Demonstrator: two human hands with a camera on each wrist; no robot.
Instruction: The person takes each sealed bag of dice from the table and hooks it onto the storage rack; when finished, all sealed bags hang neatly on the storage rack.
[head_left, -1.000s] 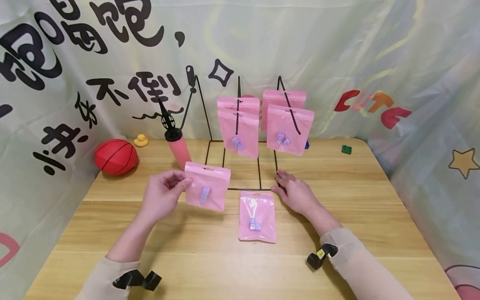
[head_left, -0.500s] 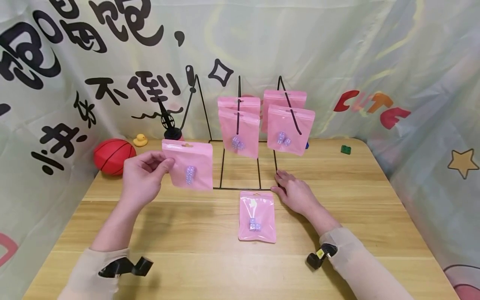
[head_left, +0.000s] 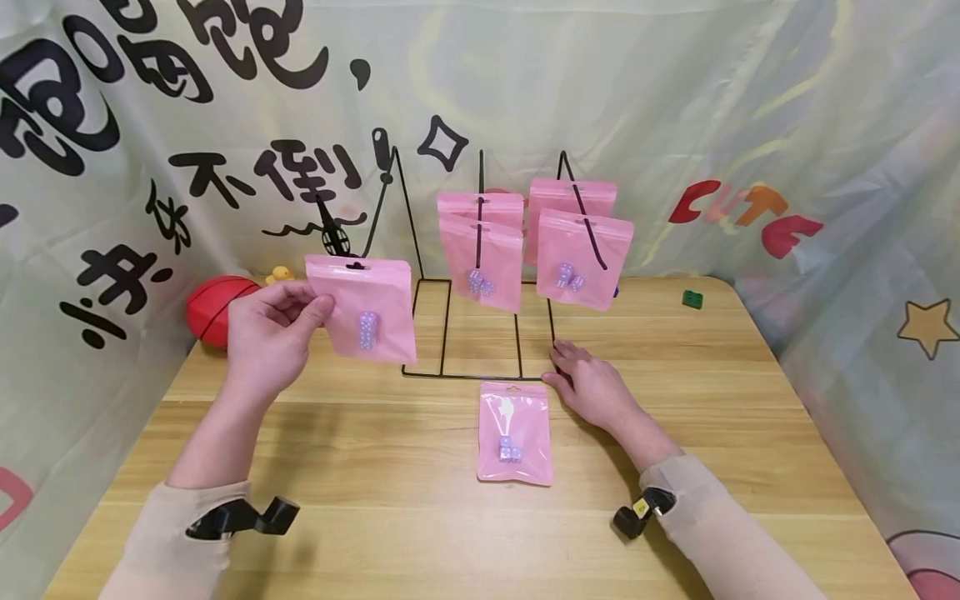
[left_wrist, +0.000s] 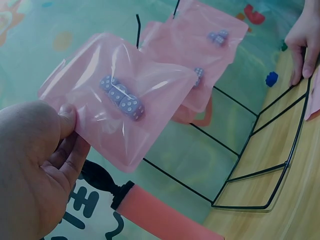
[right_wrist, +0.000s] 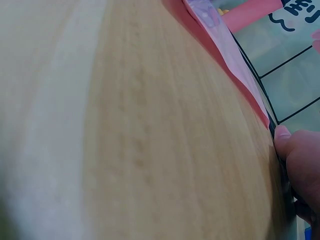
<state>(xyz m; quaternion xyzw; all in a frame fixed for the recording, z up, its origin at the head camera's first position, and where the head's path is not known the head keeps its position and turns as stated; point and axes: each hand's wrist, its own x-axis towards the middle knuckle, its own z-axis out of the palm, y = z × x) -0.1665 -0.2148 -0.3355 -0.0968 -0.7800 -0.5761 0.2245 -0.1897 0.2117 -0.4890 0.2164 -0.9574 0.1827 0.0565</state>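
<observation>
My left hand [head_left: 266, 333] pinches a pink zip bag [head_left: 390, 287] by its left edge, thumb in front. Several pale purple dice [left_wrist: 120, 97] show through the plastic. The bag's hang hole is right at the end of the left prong of a black wire display rack [head_left: 465, 377]. Similar pink bags [head_left: 487, 250] hang on the middle prong, and others [head_left: 588, 242] on the right one. At the rack's front right corner, my right hand [head_left: 592, 387] holds the base wire between thumb and fingers. Another pink bag [head_left: 525, 417] with dice lies flat before the rack.
A pink hand pump [left_wrist: 165, 210] with a black nozzle stands behind the held bag. At the back left are a red ball [head_left: 213, 312] and a yellow rubber duck [head_left: 280, 274]. A green toy brick [head_left: 692, 299] lies at the back right.
My left hand has carried its bag left and upward, away from the table, to the left prong's end. The right hand stays on the rack's corner.
</observation>
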